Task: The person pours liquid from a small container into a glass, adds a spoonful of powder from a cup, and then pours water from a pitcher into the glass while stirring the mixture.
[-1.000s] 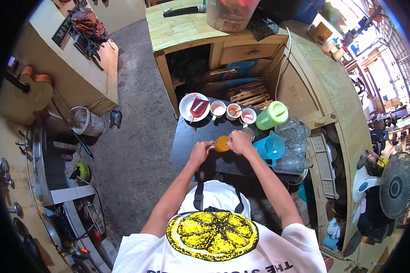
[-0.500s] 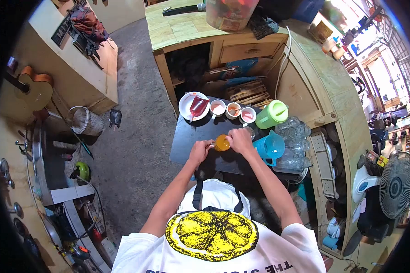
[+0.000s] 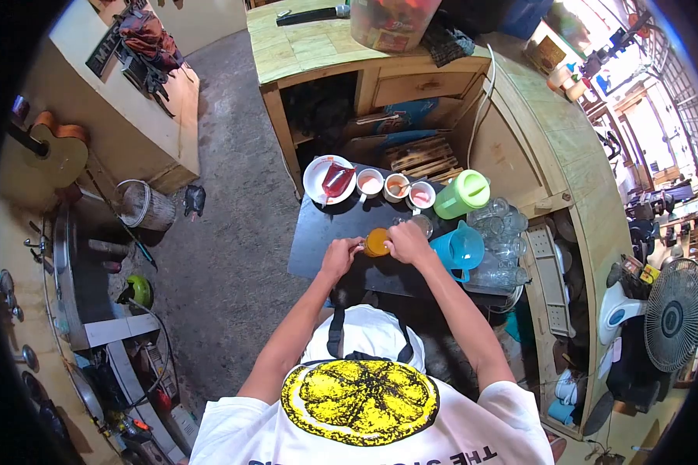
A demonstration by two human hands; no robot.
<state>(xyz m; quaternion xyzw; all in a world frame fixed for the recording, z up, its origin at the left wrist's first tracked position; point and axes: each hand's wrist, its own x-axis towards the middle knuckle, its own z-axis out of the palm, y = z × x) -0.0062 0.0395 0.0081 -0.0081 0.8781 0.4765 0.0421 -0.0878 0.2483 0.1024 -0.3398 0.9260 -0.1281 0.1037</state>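
A glass mug (image 3: 377,243) of orange drink stands near the middle of the dark low table (image 3: 318,240). My left hand (image 3: 342,256) is closed at its left side, where the handle appears to be. My right hand (image 3: 408,242) is closed with its fingertips against the mug's right side; whether it also pinches something small is hidden. Just beyond the right hand sits a clear glass (image 3: 423,225), partly covered by the hand. To the right of it stands a blue pitcher (image 3: 459,249).
Along the table's far side are a white bowl (image 3: 312,184) with a bag of red liquid (image 3: 337,180), several white cups (image 3: 370,184) and a green pitcher (image 3: 464,195). Several clear glass mugs (image 3: 501,248) crowd the right end. A wooden counter (image 3: 411,77) rises behind.
My right hand has shifted very slightly, and more of the clear glass behind it shows. The mug and my left hand have stayed almost in place.
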